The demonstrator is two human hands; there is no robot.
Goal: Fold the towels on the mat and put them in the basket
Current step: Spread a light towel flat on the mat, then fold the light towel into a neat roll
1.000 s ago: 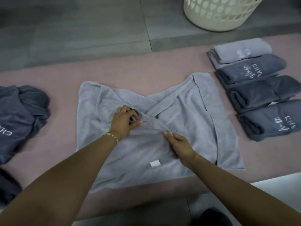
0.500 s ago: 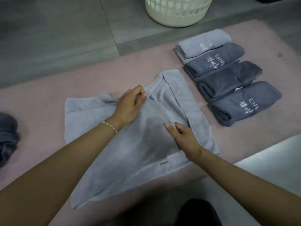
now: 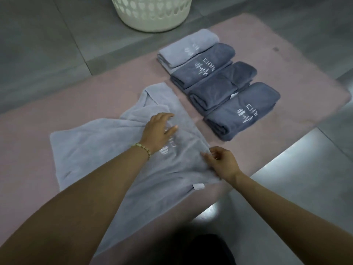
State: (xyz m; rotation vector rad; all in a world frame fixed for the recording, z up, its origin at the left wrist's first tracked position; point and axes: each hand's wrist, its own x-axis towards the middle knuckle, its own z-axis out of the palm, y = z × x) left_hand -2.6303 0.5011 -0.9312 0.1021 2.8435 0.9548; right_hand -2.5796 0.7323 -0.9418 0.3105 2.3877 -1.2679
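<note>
A light grey towel (image 3: 91,150) lies partly folded on the pink mat (image 3: 57,111), white lettering showing near its middle. My left hand (image 3: 158,131) rests flat on the towel's upper part, fingers spread. My right hand (image 3: 221,161) pinches the towel's right edge. To the right lies a row of folded towels: a light grey one (image 3: 191,46) at the far end and three dark grey ones (image 3: 242,109). The cream basket (image 3: 152,14) stands on the floor beyond the mat.
Grey floor tiles (image 3: 47,44) surround the mat. A pale shiny floor area (image 3: 298,178) borders the mat at the lower right. A dark shape (image 3: 206,249) sits at the bottom edge.
The towel's flap has been carried over to the right and laid down; my left hand went from gripping it to pressing flat. My view shifted left to right, losing the dark pile at the left.
</note>
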